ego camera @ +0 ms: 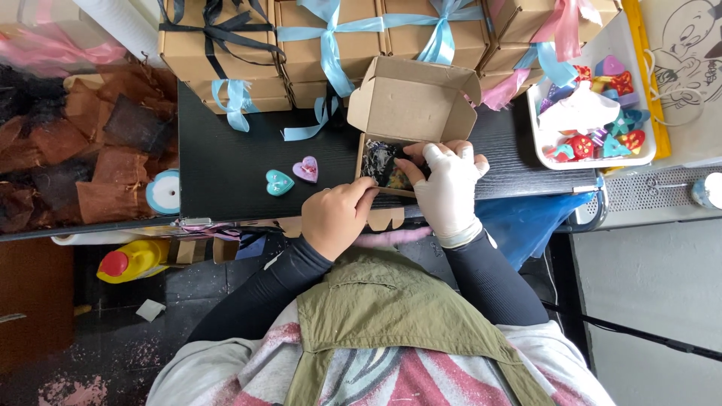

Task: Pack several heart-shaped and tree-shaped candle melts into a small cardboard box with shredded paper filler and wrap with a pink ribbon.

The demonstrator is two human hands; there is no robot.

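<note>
An open brown cardboard box (410, 101) sits on the black table (226, 162), its lid flipped up toward the back. Inside lies a dark, glittery packet (382, 162). My left hand (337, 218), bare, rests at the box's front edge with its fingers curled on the rim. My right hand (449, 188), in a white glove, reaches into the box from the right and presses on the contents. Two small hearts lie just left of the box: a teal heart (278, 183) and a pink heart (306, 169).
Closed cardboard boxes (218, 37) tied with black, blue and pink ribbons are stacked along the back. A white tray (538, 120) of colourful shaped pieces stands at right. Brown pouches (113, 150) fill a bin at left. A yellow bottle (135, 259) lies below.
</note>
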